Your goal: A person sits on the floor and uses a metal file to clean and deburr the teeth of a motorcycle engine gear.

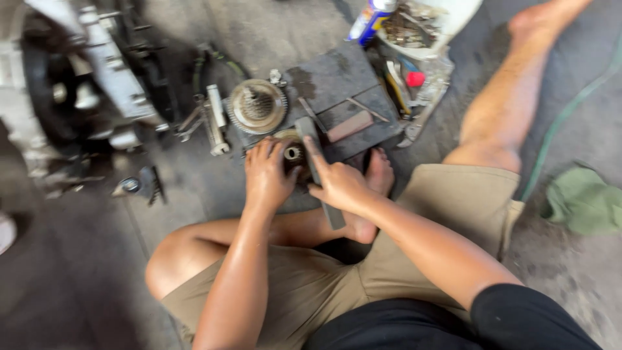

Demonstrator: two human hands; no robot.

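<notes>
On the concrete floor (84, 259), at far left, lies a large grey engine part (97, 71), blurred by motion, with a small dark piece (139, 186) loose on the ground below it. Next come a few metal tools (210, 120) and a toothed round gear (258, 105) resting at the edge of a dark mat (337, 81). Just below the gear, the left hand (267, 176) curls over a small round metal part (293, 153), its fingers bent and closed around the part's near side, pressing it down against the mat. Beside it, the right hand (340, 185) grips a long flat grey bar (317, 170), fingers wrapped shut on it with the forefinger stretched along its top; the bar's far end lies against the round part. A bare foot (376, 178) sits right under this hand. Further right stand a spray can (369, 19), a white tub of oddments (431, 23) and a green rag (583, 201). The risk, as I judge it, is a slip: if the bar skids off the round part, it could strike the left fingers or the foot, both very close, and the part could roll away if the left hand's hold loosens.
</notes>
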